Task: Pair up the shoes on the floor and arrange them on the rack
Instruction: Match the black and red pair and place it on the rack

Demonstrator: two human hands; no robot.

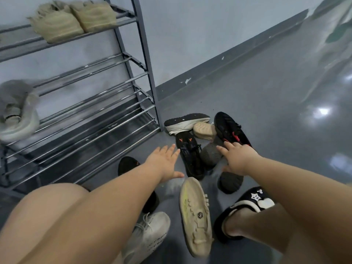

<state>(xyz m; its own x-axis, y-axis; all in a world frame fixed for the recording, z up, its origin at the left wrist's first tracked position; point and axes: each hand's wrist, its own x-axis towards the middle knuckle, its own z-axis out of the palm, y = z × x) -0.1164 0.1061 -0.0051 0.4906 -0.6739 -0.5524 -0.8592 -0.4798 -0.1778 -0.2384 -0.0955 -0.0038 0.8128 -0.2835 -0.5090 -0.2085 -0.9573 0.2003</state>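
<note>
Bare and spread, the left hand (165, 162) hangs palm-down with its fingers straight and released, holding nothing, just left of a black knit sneaker with orange marks (189, 155). The right hand (239, 158) also has loose, extended fingers, with the fingertips (222, 149) over a dark grey knit shoe (210, 154); contact cannot be told. These lie in a floor pile beside the grey metal shoe rack (95, 88), with a black sneaker with red laces (231, 129) and a cream sneaker (196, 219) nearby. A tan pair (74, 20) sits on the top shelf, and a light grey shoe (18, 113) lower down.
</note>
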